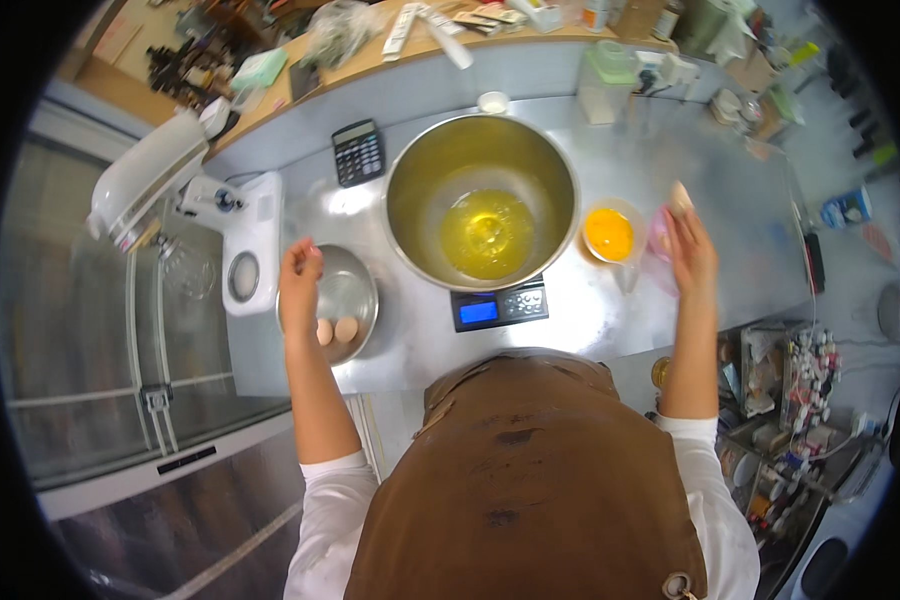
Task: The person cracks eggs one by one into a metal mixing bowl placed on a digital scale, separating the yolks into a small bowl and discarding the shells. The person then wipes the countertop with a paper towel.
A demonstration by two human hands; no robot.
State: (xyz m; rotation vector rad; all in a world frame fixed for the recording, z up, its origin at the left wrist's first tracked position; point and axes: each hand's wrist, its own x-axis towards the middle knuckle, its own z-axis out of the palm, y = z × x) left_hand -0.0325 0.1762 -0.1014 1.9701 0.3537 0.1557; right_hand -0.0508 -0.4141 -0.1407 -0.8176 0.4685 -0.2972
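My left hand [298, 281] is over the left side of a round metal bowl [371, 289], fingers loosely curled; whether anything is inside them is hidden. Two brown eggs [346, 329] lie low in that bowl. My right hand [694, 255] has a pale piece, apparently eggshell [680, 196], at its fingertips, above a pink container or bag [658, 234] that it partly hides. Left of it stands a clear measuring jug [628, 276] with orange yolks [608, 234]. In the middle, a deep steel mixing bowl [401, 255] contains clear yellowish egg white [487, 232] and rests on a digital scale [499, 306].
A white stand mixer [251, 217] with a whisk [187, 266] stands at the left. Behind are a black calculator [358, 153], a small white cup [493, 102] and a green-lidded container [604, 82]. A cluttered wooden shelf [345, 71] borders the steel worktop [412, 352].
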